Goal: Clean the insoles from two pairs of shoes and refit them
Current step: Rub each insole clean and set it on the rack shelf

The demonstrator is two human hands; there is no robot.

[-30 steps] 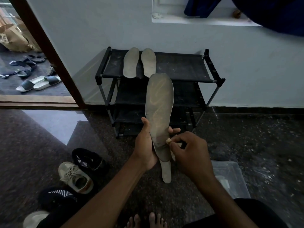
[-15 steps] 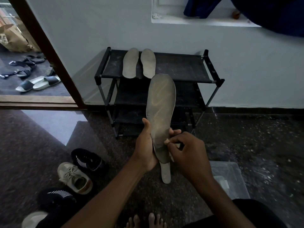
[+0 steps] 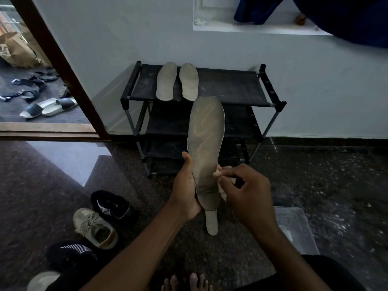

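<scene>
My left hand (image 3: 185,186) grips a long grey insole (image 3: 204,143) by its heel end and holds it upright in front of the rack. Against the insole's right edge, my right hand (image 3: 245,193) pinches a small pale cloth (image 3: 217,174). Another insole (image 3: 211,221) lies on the floor just below, partly hidden by the held one. Two more insoles (image 3: 177,81) lie side by side on the top shelf of the black shoe rack (image 3: 231,87). At lower left stand two black striped shoes (image 3: 110,204) and a beige sneaker (image 3: 95,227).
A clear plastic box (image 3: 294,227) sits on the floor at right. My bare toes (image 3: 186,282) show at the bottom edge. A white shoe (image 3: 43,280) lies at the lower left corner. Through the doorway at left lie slides (image 3: 49,107) and sandals.
My right hand with the cloth has shifted slightly along the insole's lower right edge. The left hand has kept its hold and the insole has stayed upright.
</scene>
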